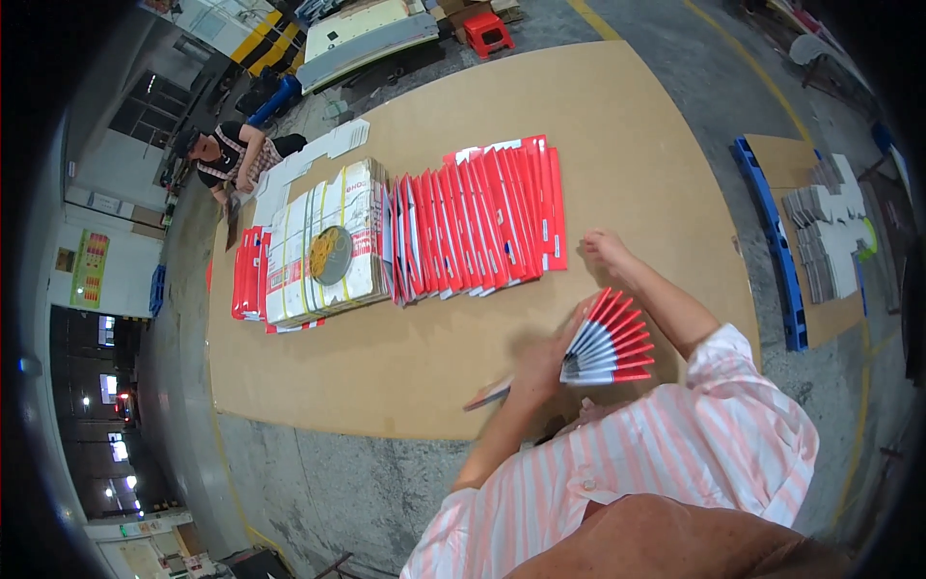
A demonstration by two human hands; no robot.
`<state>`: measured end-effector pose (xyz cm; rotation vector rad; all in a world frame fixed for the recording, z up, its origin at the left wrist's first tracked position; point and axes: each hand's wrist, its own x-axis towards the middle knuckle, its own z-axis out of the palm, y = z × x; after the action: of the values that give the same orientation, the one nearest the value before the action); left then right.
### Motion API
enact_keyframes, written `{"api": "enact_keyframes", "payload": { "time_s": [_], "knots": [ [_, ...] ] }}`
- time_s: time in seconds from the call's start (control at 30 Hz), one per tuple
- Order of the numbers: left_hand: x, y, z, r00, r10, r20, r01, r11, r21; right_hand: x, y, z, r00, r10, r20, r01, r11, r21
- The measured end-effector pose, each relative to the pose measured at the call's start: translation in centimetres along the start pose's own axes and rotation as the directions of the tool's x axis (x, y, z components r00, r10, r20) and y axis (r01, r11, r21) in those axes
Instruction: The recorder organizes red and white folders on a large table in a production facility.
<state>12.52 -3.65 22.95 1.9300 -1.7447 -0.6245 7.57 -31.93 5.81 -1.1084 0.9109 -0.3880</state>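
Note:
Close to my body, a bundle of red and white folded cards (606, 347) is spread out like a fan. My left hand (536, 369), blurred by motion, grips it at its left side. A thin flat piece (489, 395) sticks out on the other side of that hand. My right hand (606, 249) is over the table to the right, fingers curled in; whether anything is between them cannot be seen. Beyond it and to the left, a long row of overlapping red and white folders (477, 222) lies on the brown table (386, 376).
A strapped white package (289, 261) with a roll of yellow material (331, 255) on top stands left of the row, beside more red folders (250, 275). Across the table a co-worker (236, 154) handles papers. A blue pallet (772, 241) with grey stacks lies at right.

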Motion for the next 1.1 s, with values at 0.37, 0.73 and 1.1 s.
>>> {"api": "enact_keyframes", "payload": {
  "time_s": [0.37, 0.73, 1.1],
  "knots": [
    [1.5, 1.0, -0.8, 0.971, -0.148, 0.185, 0.138, 0.988, 0.067, 12.6, 1.6, 3.8, 0.966, -0.008, -0.260, -0.039, 0.984, -0.174],
    [0.8, 0.2, -0.6, 0.984, -0.101, 0.149, 0.109, 0.993, -0.042, 0.6, -12.4, -6.1, 0.534, -0.809, -0.245, 0.126, 0.363, -0.923],
    [-1.5, 0.0, 2.3, 0.929, 0.191, 0.318, -0.201, 0.980, -0.001, -21.4, -10.4, -1.9, 0.941, 0.248, 0.230, -0.334, 0.786, 0.520]
  ]
}}
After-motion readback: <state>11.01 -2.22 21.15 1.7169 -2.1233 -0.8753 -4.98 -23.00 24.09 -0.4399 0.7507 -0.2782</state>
